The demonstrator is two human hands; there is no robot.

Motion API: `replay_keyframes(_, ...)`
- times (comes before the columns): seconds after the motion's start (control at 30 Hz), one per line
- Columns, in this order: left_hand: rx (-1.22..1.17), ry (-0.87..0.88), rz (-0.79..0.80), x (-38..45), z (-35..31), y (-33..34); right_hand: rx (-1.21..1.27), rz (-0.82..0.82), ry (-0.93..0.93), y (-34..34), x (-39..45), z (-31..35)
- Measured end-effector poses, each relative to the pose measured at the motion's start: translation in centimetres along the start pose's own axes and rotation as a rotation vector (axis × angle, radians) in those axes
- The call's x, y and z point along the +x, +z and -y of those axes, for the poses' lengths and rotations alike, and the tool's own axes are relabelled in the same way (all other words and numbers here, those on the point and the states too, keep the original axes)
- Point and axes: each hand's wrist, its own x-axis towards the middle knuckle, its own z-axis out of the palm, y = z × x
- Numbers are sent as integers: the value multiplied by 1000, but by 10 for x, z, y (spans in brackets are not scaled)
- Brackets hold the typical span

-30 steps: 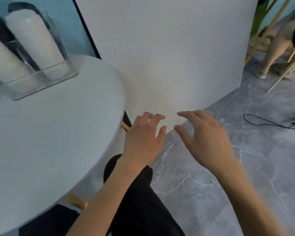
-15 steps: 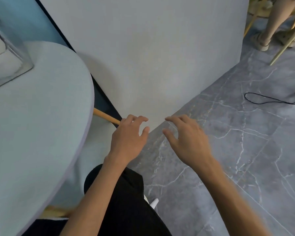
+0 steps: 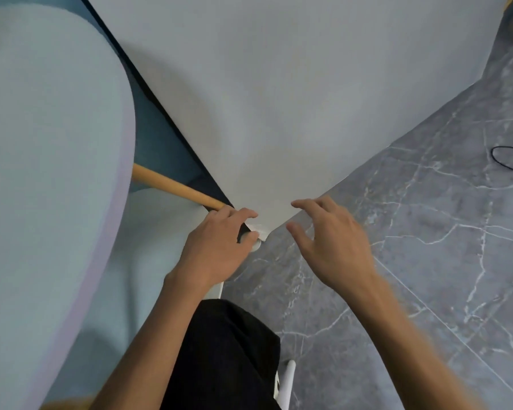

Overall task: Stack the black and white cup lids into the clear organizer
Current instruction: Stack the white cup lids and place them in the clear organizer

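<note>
Both hands are seen low over the floor, beyond the right edge of the pale round bench [image 3: 51, 161]. The left hand [image 3: 216, 250] is held palm down with its fingers curled over the bottom corner of a white panel [image 3: 279, 93], and a small pale rounded thing [image 3: 256, 242] is partly covered between thumb and forefinger; whether it is a cup lid, and whether it is actually pinched, cannot be told. The right hand [image 3: 329, 244] is held just beside the left, palm down, with its fingers relaxed and spread and nothing in it. It hovers over the grey marbled floor [image 3: 427, 261] at the panel's lower edge.

Neither the clear organizer nor any stack of lids appears in the view. A wooden leg [image 3: 172, 186] is seen slanting from under the bench's right edge toward the left hand. A black trouser leg [image 3: 222, 350] is seen below the forearms, with a thin white bar [image 3: 288, 383] beside it. A black cable [image 3: 510, 159] lies on the floor at the far right.
</note>
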Motion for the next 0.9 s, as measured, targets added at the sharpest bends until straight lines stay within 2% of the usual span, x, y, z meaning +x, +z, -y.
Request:
replay_keyframes(0.43,1,-81,181,43,46,38,52,116,41,103,49,-35)
replay_keyframes(0.7,-11,-140,141,54,71,41,59,218,66,202,97,-47)
replay_keyframes(0.9,-97,-203,136,47,96,39,-57,319,13,291,122,-44)
